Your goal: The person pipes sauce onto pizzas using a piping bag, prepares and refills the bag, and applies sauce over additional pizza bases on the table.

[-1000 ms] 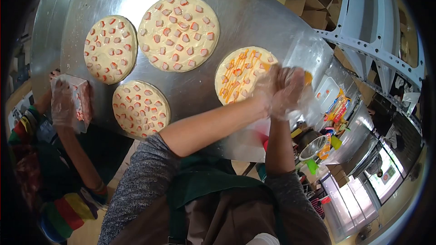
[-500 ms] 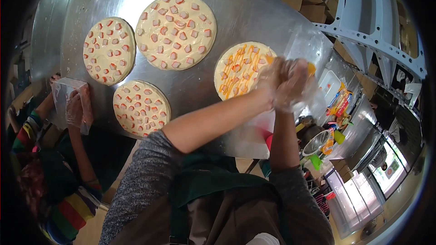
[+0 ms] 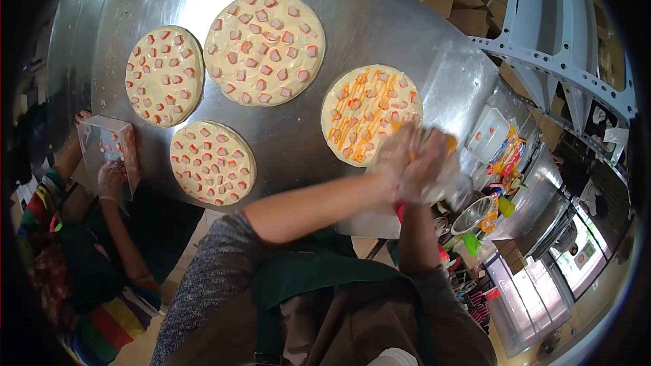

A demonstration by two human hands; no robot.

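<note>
Both my hands wear clear gloves and meet at the lower right edge of a round topped dough base. My left hand and my right hand are closed around a clear bag of orange sauce, mostly hidden by the fingers and blurred. Orange zigzag lines cross much of this base, over cream spread and red-white chunks. Away to the left lie a large base, a small one and another small one, with chunks and no orange lines.
At the left, a co-worker's gloved hand reaches into a clear box of chunks. The metal table carries the bases. A white tray, snack packets and a strainer are at the right, below a metal rack.
My two hands have moved down over the base with the bag, uncovering its right side. More orange lines show on it. The co-worker's hand has shifted lower in the clear box.
</note>
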